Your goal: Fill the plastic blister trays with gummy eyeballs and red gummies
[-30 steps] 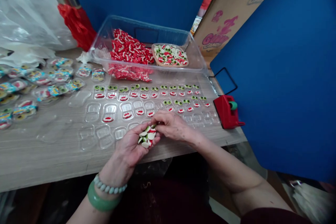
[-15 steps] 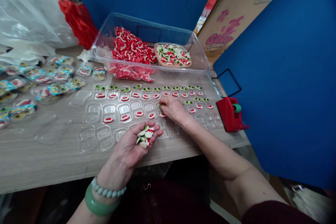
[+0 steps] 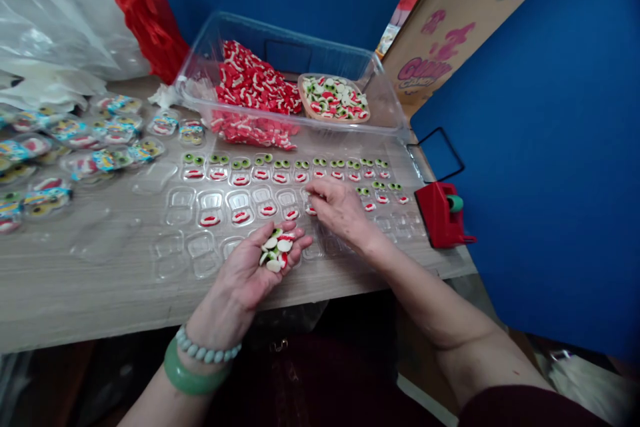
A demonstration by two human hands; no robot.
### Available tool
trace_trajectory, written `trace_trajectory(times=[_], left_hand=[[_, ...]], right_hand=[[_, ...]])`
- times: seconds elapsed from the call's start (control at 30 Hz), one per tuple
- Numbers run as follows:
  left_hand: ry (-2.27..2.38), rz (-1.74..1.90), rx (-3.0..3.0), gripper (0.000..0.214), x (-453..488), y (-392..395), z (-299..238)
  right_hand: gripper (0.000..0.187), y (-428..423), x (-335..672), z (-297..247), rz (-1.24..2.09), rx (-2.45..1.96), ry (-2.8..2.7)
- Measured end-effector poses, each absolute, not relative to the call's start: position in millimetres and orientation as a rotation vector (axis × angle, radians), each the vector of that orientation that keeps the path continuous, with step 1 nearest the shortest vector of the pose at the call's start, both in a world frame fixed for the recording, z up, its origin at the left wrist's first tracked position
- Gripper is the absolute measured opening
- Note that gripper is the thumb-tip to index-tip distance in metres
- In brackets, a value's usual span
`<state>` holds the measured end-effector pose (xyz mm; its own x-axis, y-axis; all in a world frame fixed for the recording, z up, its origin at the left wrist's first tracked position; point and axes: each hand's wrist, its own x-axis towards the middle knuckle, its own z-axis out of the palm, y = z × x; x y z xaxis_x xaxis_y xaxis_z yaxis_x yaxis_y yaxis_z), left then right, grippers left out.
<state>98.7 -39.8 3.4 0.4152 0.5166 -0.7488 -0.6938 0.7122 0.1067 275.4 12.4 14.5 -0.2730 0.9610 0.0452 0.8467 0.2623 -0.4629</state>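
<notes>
We are cupping our left hand (image 3: 253, 267) palm-up, released rather than clenched, in front of the clear bin (image 3: 387, 110), and it is carrying a small pile of eye candies (image 3: 276, 250). Our right hand (image 3: 340, 210) is curling its fingertips down onto the blister sheet (image 3: 180, 207), which is lying on the counter (image 3: 100, 293) just in front of the bin. We cannot tell whether a candy is pinched under those fingertips. As we judge it, the work is going best when we are taking one candy at a time, seating each pair above its red mouth, and holding the left palm level so nothing is rolling off. Counting now: the row nearest the bin is showing roughly ten cavities complete with eyes and mouth. The next row out is showing four with a mouth only, one bare, and three complete. The palm is holding about eight candies, overlapping too much for an exact count. Inside the bin we are seeing one heap of red mouth candies (image 3: 255, 83) and one dish (image 3: 334, 99) of eyes. One red dispenser (image 3: 440, 213) is standing to the bin's front right.
</notes>
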Motion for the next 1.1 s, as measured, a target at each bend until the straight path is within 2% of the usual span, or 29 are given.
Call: trace_trajectory(times=[0.1,0.17,0.33,0.53,0.7,0.8,0.97,1.1], left_hand=[[0.877,0.81,-0.24,0.024,99.5,-39.6,5.2],[0.896,0.831,-0.236,0.021,100.2,-41.0,5.9],[0.881,0.796,-0.187,0.021,99.6,-47.2,9.6],[0.885,0.774,-0.068,0.02,100.9,-52.5,13.5],[0.844,0.694,-0.001,0.024,102.4,-50.1,12.9],[0.859,0.679,-0.038,0.024,101.2,-46.0,10.3],[0.842,0.71,-0.059,0.021,97.5,-43.6,4.8],[0.865,0.719,-0.056,0.023,93.1,-44.3,1.4]], right_hand=[[0.02,-9.5,265.3,30.5,0.885,-1.298,-2.32],[0.017,-18.1,260.7,37.1,1.015,-1.15,-2.389],[0.015,-18.2,258.7,38.3,1.213,-1.282,-2.303],[0.006,-24.7,251.7,35.3,1.059,-1.359,-2.204],[0.005,-20.4,253.9,20.0,1.144,-1.461,-1.979],[0.006,-1.5,264.9,9.4,0.875,-1.589,-1.921],[0.02,26.3,275.3,2.6,0.173,-1.723,-2.363],[0.028,26.8,271.0,-2.2,-0.016,-1.735,-2.64]])
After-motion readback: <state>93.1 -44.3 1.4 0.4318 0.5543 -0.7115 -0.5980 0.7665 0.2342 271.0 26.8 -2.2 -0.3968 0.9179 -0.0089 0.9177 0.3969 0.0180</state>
